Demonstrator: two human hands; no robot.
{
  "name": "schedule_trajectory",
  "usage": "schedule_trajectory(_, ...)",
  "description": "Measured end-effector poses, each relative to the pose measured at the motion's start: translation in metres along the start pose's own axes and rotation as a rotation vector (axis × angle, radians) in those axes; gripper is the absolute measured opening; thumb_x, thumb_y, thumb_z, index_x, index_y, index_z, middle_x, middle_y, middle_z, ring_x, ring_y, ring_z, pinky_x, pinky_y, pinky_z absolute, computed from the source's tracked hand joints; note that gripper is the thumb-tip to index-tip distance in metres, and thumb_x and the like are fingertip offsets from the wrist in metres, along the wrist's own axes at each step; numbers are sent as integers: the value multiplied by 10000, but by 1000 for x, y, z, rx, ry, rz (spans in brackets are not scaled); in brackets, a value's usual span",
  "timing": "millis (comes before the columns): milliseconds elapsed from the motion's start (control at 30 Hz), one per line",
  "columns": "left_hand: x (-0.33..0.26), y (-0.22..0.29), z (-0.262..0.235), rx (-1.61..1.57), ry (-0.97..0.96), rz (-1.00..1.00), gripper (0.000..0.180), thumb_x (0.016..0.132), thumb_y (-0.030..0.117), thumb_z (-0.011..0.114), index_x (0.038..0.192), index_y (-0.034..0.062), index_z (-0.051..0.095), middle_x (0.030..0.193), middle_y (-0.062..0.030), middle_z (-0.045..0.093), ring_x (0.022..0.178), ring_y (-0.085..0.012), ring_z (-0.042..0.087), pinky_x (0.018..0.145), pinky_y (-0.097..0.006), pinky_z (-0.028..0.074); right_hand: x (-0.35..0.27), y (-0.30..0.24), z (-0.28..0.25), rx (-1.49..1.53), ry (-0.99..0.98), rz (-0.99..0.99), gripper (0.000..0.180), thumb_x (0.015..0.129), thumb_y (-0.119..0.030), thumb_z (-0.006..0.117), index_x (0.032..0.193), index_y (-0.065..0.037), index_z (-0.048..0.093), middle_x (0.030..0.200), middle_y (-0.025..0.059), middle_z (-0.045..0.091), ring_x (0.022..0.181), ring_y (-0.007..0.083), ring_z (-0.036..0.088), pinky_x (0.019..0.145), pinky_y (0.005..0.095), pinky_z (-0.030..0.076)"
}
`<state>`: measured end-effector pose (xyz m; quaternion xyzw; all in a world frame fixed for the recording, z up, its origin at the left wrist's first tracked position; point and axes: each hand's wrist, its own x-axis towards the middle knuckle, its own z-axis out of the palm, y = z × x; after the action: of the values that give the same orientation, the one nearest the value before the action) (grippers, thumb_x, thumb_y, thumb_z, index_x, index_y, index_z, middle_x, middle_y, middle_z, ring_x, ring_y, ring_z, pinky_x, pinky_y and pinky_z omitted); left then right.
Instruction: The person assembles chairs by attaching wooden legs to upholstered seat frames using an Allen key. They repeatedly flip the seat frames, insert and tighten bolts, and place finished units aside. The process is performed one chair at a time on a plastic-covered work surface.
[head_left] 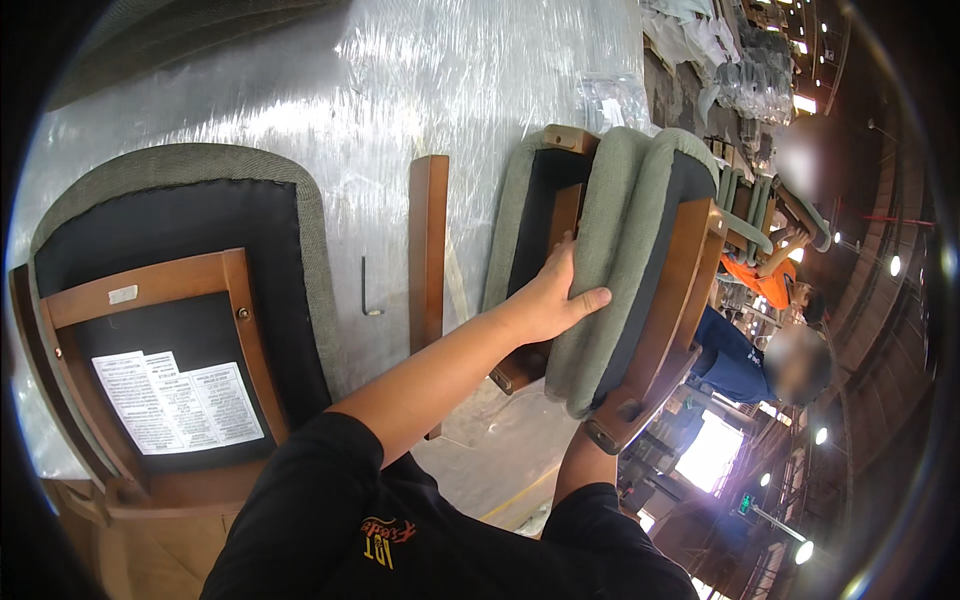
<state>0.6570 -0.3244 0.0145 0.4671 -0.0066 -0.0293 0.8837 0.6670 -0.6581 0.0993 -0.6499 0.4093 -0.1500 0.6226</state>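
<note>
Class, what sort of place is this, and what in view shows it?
Probably a furniture workshop or factory: there are upholstered chair parts with wooden frames, an L-shaped tool on the plastic-covered surface, and a co-worker in orange beside more padded pieces.

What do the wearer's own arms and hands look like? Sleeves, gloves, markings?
Short plain black sleeves; bare forearms. Left hand has no glove, and no watch or ring shows. Right hand is hidden. Black shirt front carries yellow and red print.
</note>
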Motion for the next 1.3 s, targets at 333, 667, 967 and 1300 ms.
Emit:
schedule_trajectory(333,-29,-7,19,-84,15,-151,881,1051,250,656,1656,-57,93,1693,-342,218,1601,-417,225,1305,-450,220,5,-1,-11,-30,23,-20,297,1035,-302,633,1137,-24,657,886,115,690,697,235,696,587,353,585)
schedule_trajectory(667,-26,3,20,-177,40,-181,722,1086,160,599,1641,-7,167,1574,-207,459,1462,-286,462,1224,-404,350,4,10,-14,3,21,15,278,1032,-286,636,1122,-24,667,873,107,689,685,221,690,585,349,580)
schedule_trajectory(967,-31,-24,14,-409,18,-195,693,1095,123,570,1648,18,166,1566,-143,460,1455,-217,432,1217,-386,354,1,36,-39,25,54,27,262,1029,-271,638,1109,-24,677,862,100,688,673,208,684,583,344,575)
schedule_trajectory(1300,-23,-11,33,-447,30,-130,681,1081,184,590,1609,-9,205,1533,-188,473,1442,-259,452,1214,-418,356,12,19,-39,-12,39,17,245,1026,-255,641,1095,-24,688,849,92,687,661,194,678,581,340,570)
